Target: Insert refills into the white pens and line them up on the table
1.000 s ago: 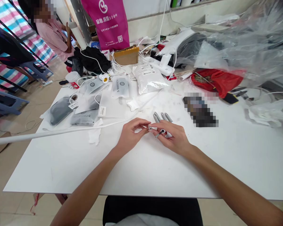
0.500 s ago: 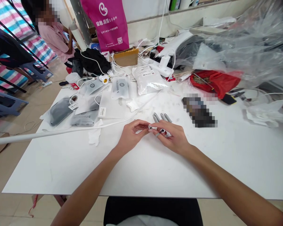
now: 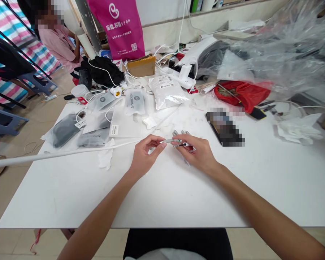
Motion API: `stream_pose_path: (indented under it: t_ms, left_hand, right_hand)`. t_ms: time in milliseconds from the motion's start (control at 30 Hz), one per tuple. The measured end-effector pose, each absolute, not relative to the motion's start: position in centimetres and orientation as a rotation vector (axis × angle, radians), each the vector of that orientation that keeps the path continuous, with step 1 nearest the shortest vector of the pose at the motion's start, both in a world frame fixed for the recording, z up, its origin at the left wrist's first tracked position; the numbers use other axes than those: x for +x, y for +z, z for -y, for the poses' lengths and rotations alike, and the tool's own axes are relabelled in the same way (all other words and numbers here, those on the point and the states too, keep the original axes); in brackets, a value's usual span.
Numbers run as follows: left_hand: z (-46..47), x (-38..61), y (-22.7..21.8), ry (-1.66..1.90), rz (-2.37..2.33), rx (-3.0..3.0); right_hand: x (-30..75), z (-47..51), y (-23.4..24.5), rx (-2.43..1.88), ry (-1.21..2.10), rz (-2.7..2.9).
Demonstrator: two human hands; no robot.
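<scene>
A slim grey tube-like piece [image 3: 170,141] spans the gap between my two hands, above the white table. My left hand [image 3: 143,157] pinches its left end between thumb and fingers. At its right end, the fingertips of my right hand [image 3: 202,153] are closed on it. A second small tube with a white end and a thin dark tip [image 3: 185,144] sits within the curled fingers of my right hand. Several silver-grey pieces [image 3: 175,133] lie just beyond the right hand, partly hidden by its fingers.
Left of my hands lie frosted pouches [image 3: 93,138] with dark contents and a long white strip [image 3: 70,154]. A blurred dark phone-like object [image 3: 224,128] lies to the right. Behind are a white parcel [image 3: 168,92], a red bag [image 3: 242,94] and plastic wrap. A person [image 3: 58,43] sits far left.
The grey piece has turned from end-on to lengthwise between my hands, which are slightly farther apart. The camera view has shifted a little.
</scene>
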State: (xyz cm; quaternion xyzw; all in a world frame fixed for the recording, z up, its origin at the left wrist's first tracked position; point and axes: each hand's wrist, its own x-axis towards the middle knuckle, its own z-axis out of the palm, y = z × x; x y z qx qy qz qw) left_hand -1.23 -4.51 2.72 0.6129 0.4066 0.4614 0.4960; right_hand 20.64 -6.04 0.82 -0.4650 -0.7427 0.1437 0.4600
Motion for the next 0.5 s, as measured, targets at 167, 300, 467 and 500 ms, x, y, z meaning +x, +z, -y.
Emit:
stream_pose_path:
  t_ms: [167, 300, 467, 500]
  left_hand:
    - [4.83, -0.96, 2.55, 1.127, -0.883, 1.470]
    - [5.03, -0.80, 2.45, 1.064, -0.894, 1.452]
    - [4.98, -0.67, 2.32, 0.964, -0.886, 1.414]
    - [4.97, -0.62, 2.33, 0.962, -0.877, 1.402]
  right_hand:
    - [20.17, 6.36, 0.35, -1.049, 0.306, 1.984]
    - [19.87, 6.65, 0.25, -1.037, 0.251, 1.988]
    - [20.02, 6.75, 0.05, -1.044, 0.215, 1.938]
    - [20.03, 6.77, 0.02, -1.046, 0.215, 1.941]
